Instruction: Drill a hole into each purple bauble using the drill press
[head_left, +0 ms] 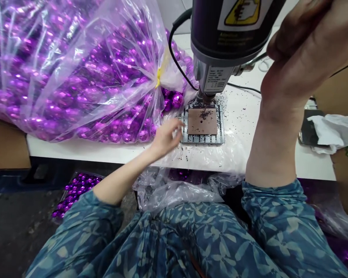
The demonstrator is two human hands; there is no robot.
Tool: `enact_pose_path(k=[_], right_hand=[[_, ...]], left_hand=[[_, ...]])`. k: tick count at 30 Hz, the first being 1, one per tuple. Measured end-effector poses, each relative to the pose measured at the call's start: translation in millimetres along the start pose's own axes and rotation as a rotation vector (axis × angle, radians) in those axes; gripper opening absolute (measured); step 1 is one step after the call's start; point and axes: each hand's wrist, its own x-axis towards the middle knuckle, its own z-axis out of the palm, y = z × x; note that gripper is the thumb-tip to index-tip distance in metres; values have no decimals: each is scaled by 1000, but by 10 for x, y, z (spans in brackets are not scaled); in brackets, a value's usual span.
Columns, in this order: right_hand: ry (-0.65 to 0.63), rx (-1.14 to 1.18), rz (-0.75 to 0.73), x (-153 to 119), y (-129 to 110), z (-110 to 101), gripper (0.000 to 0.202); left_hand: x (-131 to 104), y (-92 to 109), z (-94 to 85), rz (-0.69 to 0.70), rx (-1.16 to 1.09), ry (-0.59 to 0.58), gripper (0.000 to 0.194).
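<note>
A dark drill press (pixel 224 46) stands over a slotted metal base (pixel 203 139). On the base lies a brown board (pixel 197 127) with a small dark hole and dark shavings. My left hand (pixel 168 137) is just left of the base, its fingers curled together near the board's left side; whether something small is between them cannot be made out. Raised at the upper right, my right hand (pixel 298 34) is closed at the press's lever (pixel 259 58), of which only a short part shows.
A big clear bag of shiny purple balls (pixel 89 85), tied with yellow, covers the left of the white table (pixel 313 166). A phone (pixel 309 127) and white tissue (pixel 333 131) lie right. Below are clear plastic (pixel 176 193) and more purple balls (pixel 78 189).
</note>
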Motion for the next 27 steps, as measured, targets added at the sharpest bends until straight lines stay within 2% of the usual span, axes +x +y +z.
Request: enact_pose_path(k=[2,3,5,7,9,12,15,17,19,24,27], right_hand=[[44,24,-69,38,80,30,58],[47,36,-80,57,113,36,58],[56,53,-101,83,148,39,52],[35,61,-99,87,141,37,46],[-3,77,-100,72,117,40,44],[-4,119,-101,48,104,63,46],[51,196,-113,39,111,96,53],[73,208,-104,34,97,105,57],[57,180,-83,22,65,99,56],[3,206,-115,3,56,76,42],[42,249,-163,5,103,81,51]], left_hand=[[479,-386,-50,-131,-9,251,13],[683,-572,-50,-162,-25,325,17],[974,-865,-9,-230,-33,371,30],[1091,-1001,55,-295,7,330,42],[1056,-969,94,-326,49,298,54],[851,-701,61,-311,15,362,68],[630,-360,-7,-316,-155,374,52],[523,-183,-6,-340,-317,284,41],[454,-83,47,-368,-454,183,41],[414,-133,240,-361,-605,94,64],[436,-221,307,-309,-581,75,65]])
